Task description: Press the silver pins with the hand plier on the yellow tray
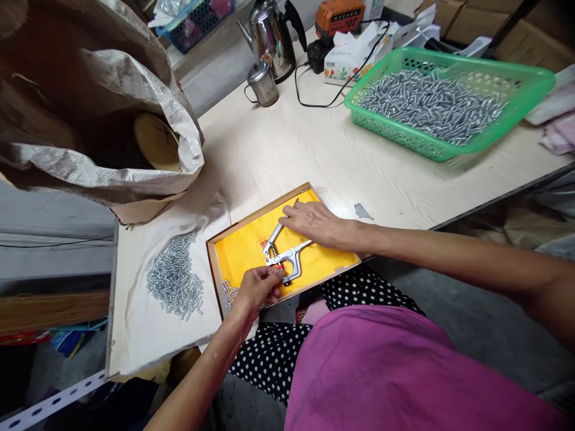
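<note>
Silver hand pliers (291,258) with a spring and a C-shaped jaw, like snap-fastener pliers, lie over the yellow floor of a shallow wooden-edged tray (238,254). Wrapped over their upper handle is my right hand (314,222), palm down. My left hand (259,286) pinches at the jaw end, by a small red part; whatever is between its fingertips is too small to make out. A few small metal pins (228,292) sit in the tray's left corner, partly hidden by my left hand.
A pile of metal pins (177,278) lies on white cloth at left. Behind it stands a large open sack (148,194). A green basket (399,134) of metal pieces is at back right. A metal cup (264,87), kettle (272,36) and tissue box (339,63) stand at the back.
</note>
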`<state>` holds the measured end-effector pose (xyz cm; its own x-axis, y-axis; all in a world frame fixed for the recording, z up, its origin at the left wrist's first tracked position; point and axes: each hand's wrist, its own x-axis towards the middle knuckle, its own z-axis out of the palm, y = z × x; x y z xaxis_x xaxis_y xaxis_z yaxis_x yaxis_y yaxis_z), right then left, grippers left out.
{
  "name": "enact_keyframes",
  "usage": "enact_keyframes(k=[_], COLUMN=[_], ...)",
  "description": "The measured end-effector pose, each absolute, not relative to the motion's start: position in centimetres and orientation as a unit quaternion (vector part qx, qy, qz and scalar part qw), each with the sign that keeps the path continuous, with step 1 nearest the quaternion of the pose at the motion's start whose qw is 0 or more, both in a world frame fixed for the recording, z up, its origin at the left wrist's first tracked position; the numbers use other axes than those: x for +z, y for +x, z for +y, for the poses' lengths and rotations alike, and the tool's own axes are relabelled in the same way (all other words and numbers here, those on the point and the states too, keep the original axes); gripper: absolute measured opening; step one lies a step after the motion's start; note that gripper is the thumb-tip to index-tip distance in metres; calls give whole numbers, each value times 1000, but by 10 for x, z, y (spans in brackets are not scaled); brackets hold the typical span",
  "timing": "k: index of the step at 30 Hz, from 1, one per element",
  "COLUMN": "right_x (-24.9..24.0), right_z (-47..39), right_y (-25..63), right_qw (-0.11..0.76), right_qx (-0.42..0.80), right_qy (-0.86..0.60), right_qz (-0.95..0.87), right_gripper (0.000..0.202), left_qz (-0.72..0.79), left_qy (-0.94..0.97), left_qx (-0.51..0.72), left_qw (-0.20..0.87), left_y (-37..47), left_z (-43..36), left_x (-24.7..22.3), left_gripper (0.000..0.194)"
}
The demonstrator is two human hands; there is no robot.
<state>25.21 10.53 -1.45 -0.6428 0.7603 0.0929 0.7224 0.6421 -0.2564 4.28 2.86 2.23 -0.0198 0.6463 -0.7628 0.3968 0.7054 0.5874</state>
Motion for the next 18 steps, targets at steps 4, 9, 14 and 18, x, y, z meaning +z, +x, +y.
enact_keyframes(k=[4,9,14,18], right_x=[-31,-33,-20,-10], right_z=[128,136,128,113], right_y=[244,248,261,274], right_qw=[96,96,65,66], right_qx=[49,20,57,71], right_qy=[-364,-339,-367,-357], right_qz=[-925,-936,-926,-929], right_gripper=[25,27,20,48], left_qz=[708,719,719,718], left_qy=[386,402,397,389], left_qx=[100,80,100,119], left_qw=[583,561,562,565], left_y=[44,46,46,48], left_z=[26,24,22,19], left_x=[21,18,17,20], left_gripper=[43,37,37,43])
